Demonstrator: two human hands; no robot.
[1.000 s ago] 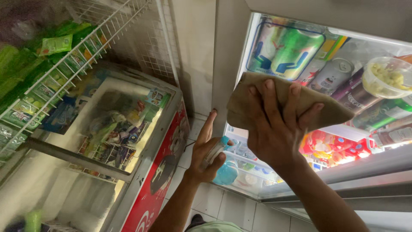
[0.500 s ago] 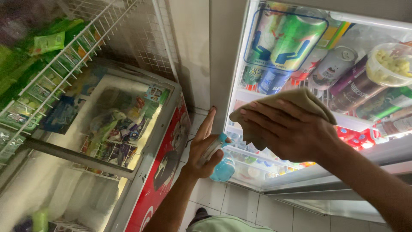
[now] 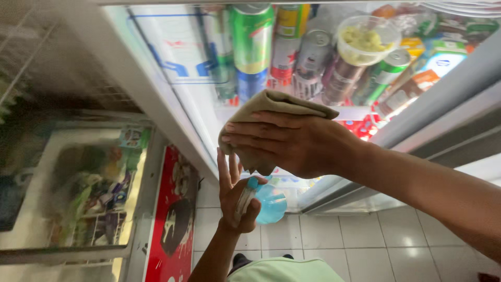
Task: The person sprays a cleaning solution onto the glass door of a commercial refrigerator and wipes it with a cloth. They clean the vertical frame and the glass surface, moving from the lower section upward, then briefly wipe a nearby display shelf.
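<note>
Against the glass door (image 3: 177, 68) of the drinks fridge, the right hand (image 3: 292, 146) lies flat, its fingers (image 3: 250, 140) spread narrow and pressed over a folded tan cloth (image 3: 271, 107), which it pins to the pane, seemingly so the cloth can rub the glass. Lower down, the left hand (image 3: 237, 193) has its fingers straight and pointing up while thumb and palm clamp a blue spray bottle (image 3: 269, 203), apparently kept out of the wiping hand's way. Behind the glass stand cans (image 3: 253, 36) and a lidded food tub (image 3: 368, 39). Left of the fridge sits a chest freezer (image 3: 88, 193) with a red side; white floor tiles (image 3: 365, 240) lie below.
</note>
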